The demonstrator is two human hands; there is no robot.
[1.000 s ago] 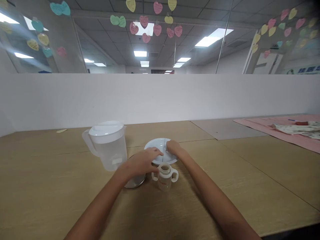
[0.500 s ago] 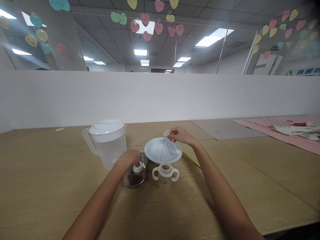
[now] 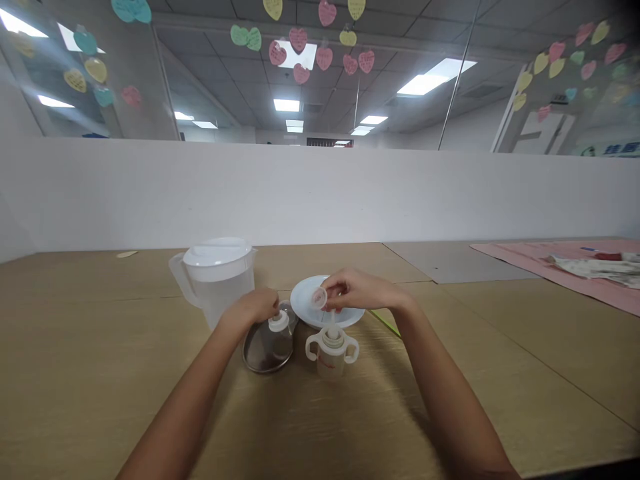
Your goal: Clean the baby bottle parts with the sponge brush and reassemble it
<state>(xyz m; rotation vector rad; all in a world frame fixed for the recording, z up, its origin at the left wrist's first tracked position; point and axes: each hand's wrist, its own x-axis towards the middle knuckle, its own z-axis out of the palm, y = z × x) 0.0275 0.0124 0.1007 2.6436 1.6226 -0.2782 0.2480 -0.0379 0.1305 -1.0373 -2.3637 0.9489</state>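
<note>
My right hand [image 3: 345, 290] pinches a small clear round lid [image 3: 319, 298] above the near part of a white bowl [image 3: 305, 308]. Just below it stands a two-handled baby bottle [image 3: 331, 363], upright, with a whitish piece in its open neck. My left hand [image 3: 263, 305] has its fingers closed at the top of a small clear bottle with a white collar [image 3: 279, 322], over a round metal tray [image 3: 257, 350]. What lies between those fingertips is too small to tell.
A lidded translucent pitcher [image 3: 220, 283] stands behind my left hand. A green strip [image 3: 385, 323] lies right of the bowl. Farther right are a grey sheet [image 3: 450, 262] and a pink cloth [image 3: 530, 257] with items on it. A white wall [image 3: 320, 193] rises behind.
My right hand has come nearer and left with the clear lid, from over the bowl toward the two-handled bottle. My left hand has risen slightly, and the small collared bottle now shows more.
</note>
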